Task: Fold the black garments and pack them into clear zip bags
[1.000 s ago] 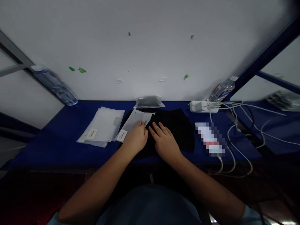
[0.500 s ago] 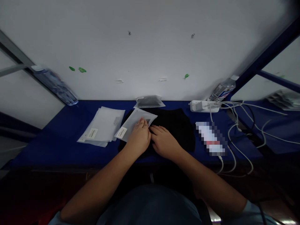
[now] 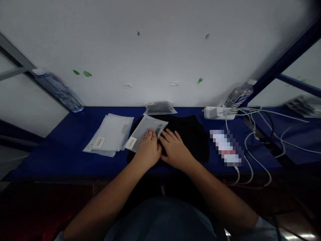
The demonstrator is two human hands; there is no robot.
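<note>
left hand point(image 3: 148, 149) flat on plastic bag point(image 3: 146, 132) | right hand point(image 3: 175, 150) flat on black garment point(image 3: 190, 137), 3 o'clock of bag | hands side by side, gripping nothing | garment still unbagged

The blue table top point(image 3: 62, 147) is bare along its front-left edge and left corner. A stack of frosted plastic bags point(image 3: 110, 134) blocks the middle-left. The folded black cloth point(image 3: 190, 137) fills the centre, up to the rear wall. Right of it, white cables point(image 3: 253, 160) loop across the front-right, below a white power strip point(image 3: 215, 113) and clear water bottle point(image 3: 237, 97) at the rear-right corner.
</note>
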